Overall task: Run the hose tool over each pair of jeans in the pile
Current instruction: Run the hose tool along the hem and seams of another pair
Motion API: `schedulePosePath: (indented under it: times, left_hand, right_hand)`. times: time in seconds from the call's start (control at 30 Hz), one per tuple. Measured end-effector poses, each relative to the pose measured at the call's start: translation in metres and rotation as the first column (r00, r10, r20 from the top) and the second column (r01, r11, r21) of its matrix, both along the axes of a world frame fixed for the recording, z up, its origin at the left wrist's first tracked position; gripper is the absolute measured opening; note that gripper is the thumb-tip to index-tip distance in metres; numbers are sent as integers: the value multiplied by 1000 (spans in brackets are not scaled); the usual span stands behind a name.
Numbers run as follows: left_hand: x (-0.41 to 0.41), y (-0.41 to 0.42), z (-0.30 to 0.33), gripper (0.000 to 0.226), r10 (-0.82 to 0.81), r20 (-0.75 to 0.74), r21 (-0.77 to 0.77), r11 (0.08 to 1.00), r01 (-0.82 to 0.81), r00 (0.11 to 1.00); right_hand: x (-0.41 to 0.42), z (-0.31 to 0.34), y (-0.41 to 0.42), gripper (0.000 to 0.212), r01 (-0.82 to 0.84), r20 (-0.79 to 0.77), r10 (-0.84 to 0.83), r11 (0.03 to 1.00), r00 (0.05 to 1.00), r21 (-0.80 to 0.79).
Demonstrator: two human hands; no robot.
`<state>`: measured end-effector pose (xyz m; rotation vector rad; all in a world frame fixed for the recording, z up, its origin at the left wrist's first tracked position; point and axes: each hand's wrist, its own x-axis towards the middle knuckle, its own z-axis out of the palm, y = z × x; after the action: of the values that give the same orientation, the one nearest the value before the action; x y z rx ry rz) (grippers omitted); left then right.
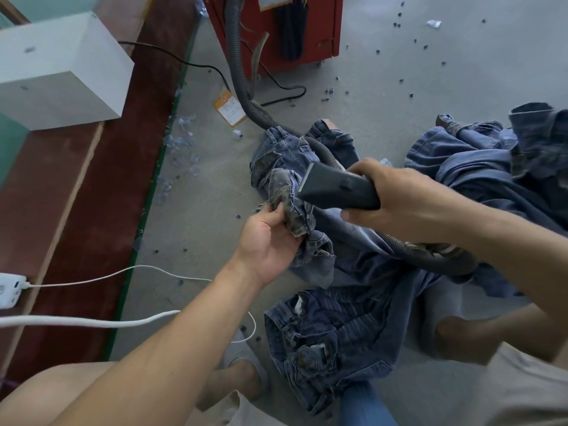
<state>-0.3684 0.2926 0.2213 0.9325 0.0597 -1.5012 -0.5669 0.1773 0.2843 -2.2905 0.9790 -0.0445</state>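
Pointing left, the hose tool [336,189] lies level in the right hand's [396,201] grasp; left hand [270,241] fingers pinch jeans [292,207].

I see a white box [61,72] on the red ledge [101,167], a red cabinet [307,32] behind, an orange tag [229,108] on the grey floor [399,72], and white cables [92,322].

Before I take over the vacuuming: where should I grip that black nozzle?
Probably the narrow rear neck of the black nozzle, where the right hand wraps it now, coming from the hose end. The wide flat mouth must stay clear against the jeans that the left hand holds.
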Motion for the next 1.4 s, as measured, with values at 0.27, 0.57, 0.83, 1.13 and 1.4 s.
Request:
schedulePosePath:
  times: [0.27,0.57,0.83,1.13,1.4]
  left_hand:
    - [-2,1,-4,36,-22,5,29,999,22,1000]
    - [-5,-2,-8,39,-36,103,81,996,28,994]
    - [-6,0,-12,42,-4,117,89,996,-7,993]
    - [-4,-5,-5,26,70,364,107,987,-116,929]
    - [-18,5,2,26,-9,203,67,998,-4,979]
  right_hand:
    - [-5,7,13,34,-172,-111,174,985,978,21]
    - [-5,16,0,34,-50,-57,47,998,997,-49]
    - [12,2,14,30,18,-46,-19,1000,999,-24]
    - [1,10,12,33,-46,-95,54,995,994,92]
    - [15,7,-3,25,183,8,-185,979,983,92]
